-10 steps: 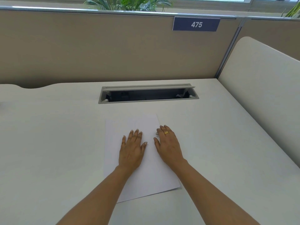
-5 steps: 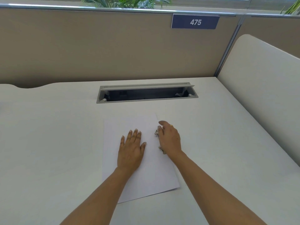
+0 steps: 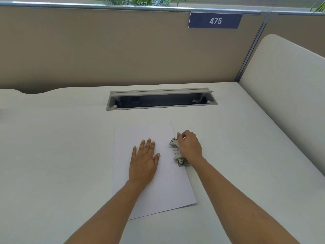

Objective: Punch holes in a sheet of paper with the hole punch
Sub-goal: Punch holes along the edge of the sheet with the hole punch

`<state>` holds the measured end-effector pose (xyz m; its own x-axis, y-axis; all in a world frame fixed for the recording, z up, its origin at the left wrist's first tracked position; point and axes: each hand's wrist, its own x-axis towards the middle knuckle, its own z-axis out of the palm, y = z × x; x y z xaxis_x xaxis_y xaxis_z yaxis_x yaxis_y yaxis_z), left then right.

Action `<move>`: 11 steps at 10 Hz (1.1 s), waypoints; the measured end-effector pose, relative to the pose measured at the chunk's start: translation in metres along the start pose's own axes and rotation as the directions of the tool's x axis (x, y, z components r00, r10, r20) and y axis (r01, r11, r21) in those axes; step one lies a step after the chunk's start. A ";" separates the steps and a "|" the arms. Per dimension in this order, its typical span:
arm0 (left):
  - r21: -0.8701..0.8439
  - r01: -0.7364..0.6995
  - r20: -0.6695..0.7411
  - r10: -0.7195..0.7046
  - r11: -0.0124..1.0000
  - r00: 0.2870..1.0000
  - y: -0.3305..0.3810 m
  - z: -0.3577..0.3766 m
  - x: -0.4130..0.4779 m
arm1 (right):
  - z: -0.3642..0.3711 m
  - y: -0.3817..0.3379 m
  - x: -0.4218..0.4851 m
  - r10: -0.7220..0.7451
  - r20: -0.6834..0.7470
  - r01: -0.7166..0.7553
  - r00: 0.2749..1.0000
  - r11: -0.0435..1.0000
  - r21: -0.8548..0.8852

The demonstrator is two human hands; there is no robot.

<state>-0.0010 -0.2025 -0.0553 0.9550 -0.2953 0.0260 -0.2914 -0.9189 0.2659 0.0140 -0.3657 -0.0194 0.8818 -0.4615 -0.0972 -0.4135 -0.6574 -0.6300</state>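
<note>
Paper [image 3: 159, 133] on the surface [image 3: 61, 155] under a flat left hand [image 3: 143, 162]; right hand [image 3: 190, 147] grips the hole punch [image 3: 176, 150] at its right edge. Far cable tray [image 3: 161, 107] open.

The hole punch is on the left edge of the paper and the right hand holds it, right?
No. The hole punch sits on the right edge of the paper, not the left, as the head view shows. The right hand does hold it.
</note>
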 end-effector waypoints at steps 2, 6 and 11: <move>0.003 0.002 -0.001 -0.002 1.000 1.000 0.000 0.001 0.000 | 0.001 -0.001 0.000 -0.018 0.009 0.019 1.000 0.999 -0.050; 0.017 -0.011 -0.027 0.012 1.000 1.000 0.001 0.001 -0.001 | 0.004 0.001 0.001 -0.047 -0.004 0.046 0.999 0.992 -0.118; 0.012 -0.012 -0.030 0.012 1.000 0.999 0.001 0.001 -0.002 | -0.004 -0.011 0.015 0.136 0.177 -0.115 0.975 0.985 -0.127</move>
<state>-0.0029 -0.2030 -0.0556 0.9527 -0.2983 0.0579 -0.3030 -0.9186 0.2537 0.0310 -0.3680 -0.0106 0.8433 -0.4343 -0.3166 -0.5373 -0.6704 -0.5116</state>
